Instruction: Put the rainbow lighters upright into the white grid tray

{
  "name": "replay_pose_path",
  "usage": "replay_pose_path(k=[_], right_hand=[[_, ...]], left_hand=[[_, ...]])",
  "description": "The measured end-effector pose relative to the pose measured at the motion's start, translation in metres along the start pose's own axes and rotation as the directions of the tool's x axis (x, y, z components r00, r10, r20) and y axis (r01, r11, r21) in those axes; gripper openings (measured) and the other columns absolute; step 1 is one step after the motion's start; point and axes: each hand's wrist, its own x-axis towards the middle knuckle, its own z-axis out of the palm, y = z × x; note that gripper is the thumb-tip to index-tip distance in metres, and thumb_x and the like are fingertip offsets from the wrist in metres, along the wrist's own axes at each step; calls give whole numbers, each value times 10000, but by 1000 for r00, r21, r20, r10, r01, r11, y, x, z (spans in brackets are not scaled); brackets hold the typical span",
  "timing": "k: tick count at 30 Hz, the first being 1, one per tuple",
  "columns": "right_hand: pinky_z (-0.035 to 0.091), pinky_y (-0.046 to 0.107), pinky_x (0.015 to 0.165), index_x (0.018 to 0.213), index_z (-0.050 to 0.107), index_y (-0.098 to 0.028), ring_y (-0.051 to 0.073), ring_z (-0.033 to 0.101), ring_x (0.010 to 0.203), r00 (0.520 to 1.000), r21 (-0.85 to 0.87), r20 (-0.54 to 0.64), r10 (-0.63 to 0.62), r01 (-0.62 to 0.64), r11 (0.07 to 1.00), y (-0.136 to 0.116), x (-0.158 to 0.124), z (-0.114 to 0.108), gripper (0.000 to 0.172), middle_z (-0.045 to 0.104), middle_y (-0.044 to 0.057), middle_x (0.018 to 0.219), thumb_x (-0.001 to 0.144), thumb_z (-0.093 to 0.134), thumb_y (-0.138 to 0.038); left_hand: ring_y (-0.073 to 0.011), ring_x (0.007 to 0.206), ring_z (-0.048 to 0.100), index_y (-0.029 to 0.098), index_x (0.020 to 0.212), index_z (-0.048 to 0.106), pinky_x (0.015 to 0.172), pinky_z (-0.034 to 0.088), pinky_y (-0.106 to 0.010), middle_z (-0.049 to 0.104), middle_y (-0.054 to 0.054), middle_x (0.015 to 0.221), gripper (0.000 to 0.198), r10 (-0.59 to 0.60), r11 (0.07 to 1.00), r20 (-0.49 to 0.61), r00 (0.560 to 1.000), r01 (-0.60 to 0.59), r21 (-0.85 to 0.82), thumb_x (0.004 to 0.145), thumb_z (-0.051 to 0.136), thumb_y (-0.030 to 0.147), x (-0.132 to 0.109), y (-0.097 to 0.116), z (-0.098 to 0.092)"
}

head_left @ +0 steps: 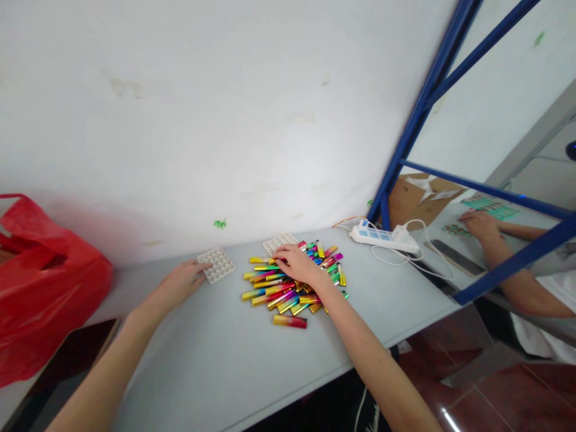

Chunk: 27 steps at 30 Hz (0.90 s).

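Note:
My left hand [182, 282] grips the left edge of a small pale tray [219, 264] with rows of round hollows, which rests on the grey table. Over a heap of shiny lighters [279, 291] in yellow, red, green, blue and purple lies my right hand [297, 263], palm down. Its fingers are bent together around the end of a yellow lighter [260, 260] at the heap's upper left. A second pale tray [276, 243] sits behind this hand, partly covered by it. One yellow-and-red lighter [290, 321] lies apart in front of the heap.
At the far left stands a red plastic bag [49, 288] beside a dark flat panel [67, 360]. A white power strip [382, 236] with cables lies right of the heap. Beyond a blue metal frame [414, 120], another person's arm [504, 264] and a cardboard box [414, 201] are visible.

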Motion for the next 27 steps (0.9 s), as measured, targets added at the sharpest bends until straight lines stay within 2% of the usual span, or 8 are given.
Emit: replay_pose_path(k=[6,10,12,15,17,21,24,27], right_hand=[[515,335,1103,1217,838,-156,213,731,1148,999,-55,9,35,-35,998,-8,-11,1,252,803,120,1179,1132,605,-198],[521,346,1094,1219,834,-156,226,722,1161,998,-65,-26,50,-52,997,-12,-15,2,246,803,120,1186,1131,607,-192],[531,352,1075,1212,833,-145,235,723,1147,998,-54,-37,49,-51,997,-12,-18,2,230,802,127,1167,1125,625,-195],[539,344,1044,1168,837,-148,232,717,1119,997,-22,-66,31,-32,999,-9,-21,2,216,796,124,1132,1127,634,-211],[539,336,1030,1138,837,-162,226,712,1099,997,-8,-79,22,-22,1000,-7,-22,3,206,792,111,1107,1126,639,-216],[538,342,1023,1142,831,-166,224,715,1066,995,-6,-93,31,-31,999,-2,-24,4,195,793,104,1099,1118,640,-192],[529,360,1059,1150,828,-153,232,717,1086,994,-18,-110,29,-31,999,2,-25,5,187,798,112,1116,1105,648,-170],[528,368,1057,1162,825,-146,240,718,1084,993,-37,-112,40,-44,998,6,-25,5,171,801,114,1112,1084,675,-158]], left_hand=[[-335,901,760,212,1156,774,922,606,-461,759,-53,879,566,44,997,75,996,-49,58,977,482,663,27,31,14],[-308,870,751,169,1276,733,853,590,-401,766,-84,912,514,31,993,51,998,-36,111,961,546,530,47,54,27],[-313,886,748,155,1274,734,857,583,-402,766,-103,924,482,35,990,38,999,-39,134,957,565,477,55,68,31],[-304,924,740,189,1294,736,893,576,-401,770,-103,1000,454,90,986,32,995,-93,141,980,603,489,66,94,39],[-276,964,740,241,1243,762,935,569,-373,768,-78,1040,358,160,978,57,985,-166,125,997,623,462,74,113,46],[-273,1000,736,227,1037,800,948,566,-362,752,-92,1050,217,243,960,110,964,-255,118,994,641,370,94,146,66],[-270,951,729,206,920,791,907,569,-353,747,-100,997,190,260,952,147,954,-279,123,971,676,349,104,157,76],[-258,924,728,205,877,791,902,575,-345,752,-102,997,193,279,947,177,944,-302,114,954,712,363,109,159,80]])
